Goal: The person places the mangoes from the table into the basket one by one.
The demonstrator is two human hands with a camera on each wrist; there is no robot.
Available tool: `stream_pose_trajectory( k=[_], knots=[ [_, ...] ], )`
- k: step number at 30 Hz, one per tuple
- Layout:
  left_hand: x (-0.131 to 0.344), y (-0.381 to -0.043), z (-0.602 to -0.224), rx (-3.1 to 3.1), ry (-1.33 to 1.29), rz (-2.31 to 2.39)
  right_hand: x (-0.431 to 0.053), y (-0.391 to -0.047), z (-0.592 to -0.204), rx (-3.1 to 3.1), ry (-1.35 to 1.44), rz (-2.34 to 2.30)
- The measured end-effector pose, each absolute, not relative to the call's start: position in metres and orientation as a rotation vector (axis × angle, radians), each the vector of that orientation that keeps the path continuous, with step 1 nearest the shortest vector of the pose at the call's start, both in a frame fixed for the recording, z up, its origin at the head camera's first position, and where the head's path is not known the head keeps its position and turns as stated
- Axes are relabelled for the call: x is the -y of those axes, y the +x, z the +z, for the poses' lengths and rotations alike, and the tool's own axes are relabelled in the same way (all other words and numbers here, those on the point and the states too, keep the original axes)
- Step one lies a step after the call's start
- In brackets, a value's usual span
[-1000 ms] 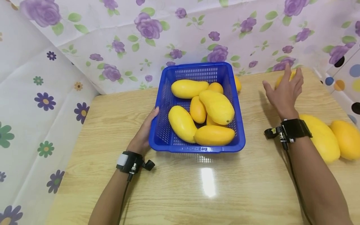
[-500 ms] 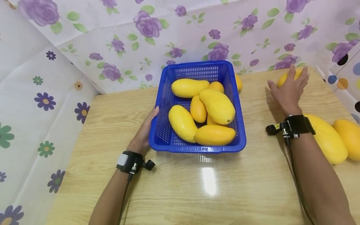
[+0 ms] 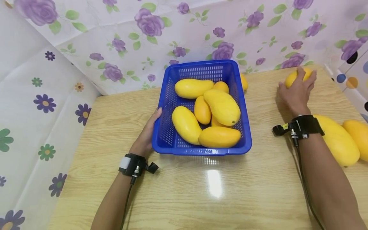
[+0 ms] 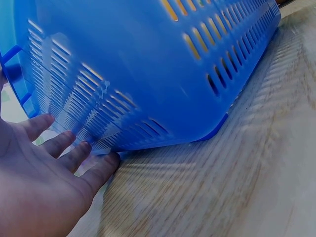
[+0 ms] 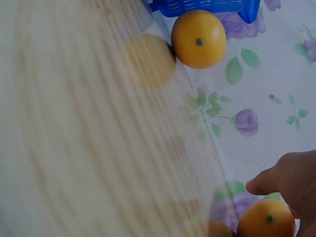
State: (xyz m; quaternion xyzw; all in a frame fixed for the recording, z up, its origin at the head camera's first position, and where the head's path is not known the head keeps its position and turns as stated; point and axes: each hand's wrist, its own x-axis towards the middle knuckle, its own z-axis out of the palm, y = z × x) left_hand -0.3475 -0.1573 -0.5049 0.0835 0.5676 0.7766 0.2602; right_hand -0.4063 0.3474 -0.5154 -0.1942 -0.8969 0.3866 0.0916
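In the head view a blue plastic basket (image 3: 202, 151) stands mid-table, holding several yellow mangoes (image 3: 219, 137). My left hand (image 3: 146, 134) is at its left side. The left wrist view has the fingers of that hand (image 4: 44, 177) nearly straight, tips against the slotted outer wall (image 4: 143, 94). At the far right, my right hand (image 3: 297, 92) spreads over a yellow-orange mango (image 3: 291, 78), fingers bent over its top. In the right wrist view, a gap shows between the thumb (image 5: 269, 180) and this mango (image 5: 266, 224). Part of the fruit is hidden by the hand.
Another mango (image 3: 244, 83) lies just right of the basket, by the wall cloth. A large yellow fruit (image 3: 343, 147) and an orange-yellow one (image 3: 359, 137) lie beside my right forearm. Flowered cloth (image 3: 184, 38) lines the table's back edge. Cables run from both wrist bands.
My right hand has moved slightly to the right and settled closer over the far mango, fingers bending more. The left hand stays at the basket. The view has shifted a little.
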Motion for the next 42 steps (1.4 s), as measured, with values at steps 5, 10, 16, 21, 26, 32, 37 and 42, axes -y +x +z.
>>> stream_pose_trajectory(
  k=[5, 10, 16, 21, 26, 32, 37, 42],
  knots=[
    [0.157, -0.348, -0.503, -1.533, 0.248, 2.097, -0.347, -0.408, -0.513, 2.679, -0.604, 1.099],
    [0.158, -0.348, -0.505, -1.529, 0.242, 2.105, -0.348, -0.409, -0.513, 2.670, -0.608, 1.063],
    [0.159, -0.346, -0.509, -1.527, 0.211, 2.100, -0.348, -0.405, -0.518, 2.661, -0.618, 1.059],
    [0.159, -0.346, -0.508, -1.538, 0.214, 2.101, -0.351, -0.405, -0.519, 2.656, -0.610, 1.104],
    [0.159, -0.346, -0.506, -1.542, 0.216, 2.100, -0.355, -0.404, -0.515, 2.681, -0.606, 1.094],
    [0.159, -0.347, -0.507, -1.553, 0.219, 2.096, -0.358, -0.404, -0.512, 2.693, -0.619, 1.117],
    [0.159, -0.347, -0.508, -1.563, 0.227, 2.090, -0.357, -0.403, -0.510, 2.702, -0.638, 1.134],
    [0.159, -0.346, -0.507, -1.546, 0.235, 2.092, -0.357, -0.402, -0.505, 2.711, -0.658, 1.153]
  ],
)
